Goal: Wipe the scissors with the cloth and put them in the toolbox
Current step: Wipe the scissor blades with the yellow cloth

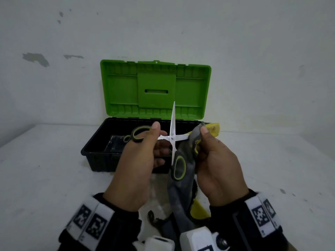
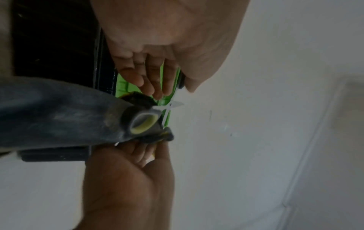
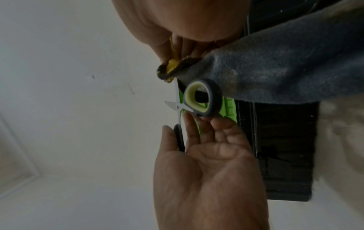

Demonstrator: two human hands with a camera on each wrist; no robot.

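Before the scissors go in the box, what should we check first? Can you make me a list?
1. Toolbox lid open: ok.
2. Left hand grips the scissors by a handle: ok.
3. Right hand pinches the cloth round one blade: ok.
4. Blades closed for safe putting away: not ok, they are spread wide.
5. Blades wiped clean: cannot tell.
6. Room in the box: ok, though something dark lies at its left end.
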